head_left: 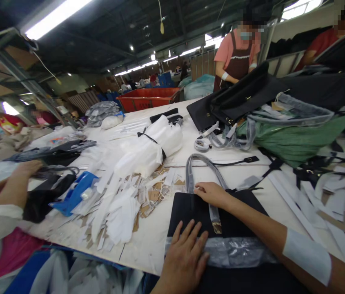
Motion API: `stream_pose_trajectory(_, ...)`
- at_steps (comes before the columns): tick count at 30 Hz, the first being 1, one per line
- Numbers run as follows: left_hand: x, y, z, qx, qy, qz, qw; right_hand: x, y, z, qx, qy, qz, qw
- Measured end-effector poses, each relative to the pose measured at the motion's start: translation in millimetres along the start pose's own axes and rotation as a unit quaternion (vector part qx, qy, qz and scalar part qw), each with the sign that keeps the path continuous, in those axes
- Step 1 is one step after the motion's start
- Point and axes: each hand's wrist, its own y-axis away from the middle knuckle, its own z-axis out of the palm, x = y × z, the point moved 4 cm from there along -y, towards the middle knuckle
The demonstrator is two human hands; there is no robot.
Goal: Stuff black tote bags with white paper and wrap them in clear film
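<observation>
A black handbag (187, 208) lies on the table in front of me, with a band of clear plastic (236, 251) across its body. Its grey, plastic-wrapped handle (203, 158) loops up past the top edge, and a gold buckle (217, 227) shows at one strap end. My left hand (186, 255) rests flat on the bag and plastic band, fingers spread. At the bag's top edge, between the handle's two sides, my right hand (213, 194) has its fingers curled together. What they pinch, if anything, is hidden.
Paper strips and tags (123, 216) lie heaped left of the bag beside a blue tape dispenser (74, 194). Behind are a white plastic bundle (150, 149), a green sack (294, 139) and black bags (236, 98). A co-worker's arm (13, 183) reaches in from the left.
</observation>
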Motion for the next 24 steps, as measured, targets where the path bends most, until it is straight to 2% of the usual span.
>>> stream_pose_trajectory(4, -4.7, -2.6, -9.6, 0.021, 0.078, 0.012, 0.997, 9.8, 0.1, 9.3, -0.024, -0.069, 0.008, 0.997)
stream_pose_trajectory(6, -14.2, -4.8, -19.2, 0.022, 0.134, -0.005, 0.991, 11.4, 5.2, 10.6, -0.035, -0.115, -0.004, 0.993)
stream_pose_trajectory(8, -32.2, -9.2, -30.8, 0.042, 0.179, -0.061, 0.981, 11.7, 11.7, 9.4, -0.041, -0.176, -0.019, 0.983)
stream_pose_trajectory(10, -57.0, -15.8, -42.2, 0.096, 0.204, -0.145, 0.963, 10.3, 18.7, 5.5, -0.026, -0.26, -0.029, 0.965)
stream_pose_trajectory(12, -82.2, -24.1, -47.6, 0.139, 0.242, -0.229, 0.932, 7.9, 25.5, 0.4, 0.007, -0.344, -0.027, 0.939)
stream_pose_trajectory(13, -92.7, -29.2, -46.8, 0.141, 0.276, -0.263, 0.913, 6.8, 28.7, -2.0, 0.027, -0.371, -0.021, 0.928)
stream_pose_trajectory(15, -107.3, -41.3, -40.5, 0.113, 0.358, -0.302, 0.876, 5.5, 33.9, -5.8, 0.06, -0.389, -0.008, 0.919)
stream_pose_trajectory(17, -114.5, -55.0, -33.8, 0.072, 0.426, -0.29, 0.854, 6.1, 36.9, -8.9, 0.081, -0.387, -0.006, 0.918)
stream_pose_trajectory(19, -119.7, -68.0, -28.9, 0.03, 0.474, -0.252, 0.843, 8.7, 37.2, -11.2, 0.088, -0.383, -0.019, 0.919)
stream_pose_trajectory(22, -129.6, -81.7, -19.7, -0.082, 0.527, -0.212, 0.819, 15.2, 33.4, -10.0, 0.074, -0.368, -0.032, 0.926)
stream_pose_trajectory(24, -138.1, -88.1, -15.7, -0.155, 0.505, -0.195, 0.827, 19.2, 29.7, -5.0, 0.06, -0.318, -0.027, 0.946)
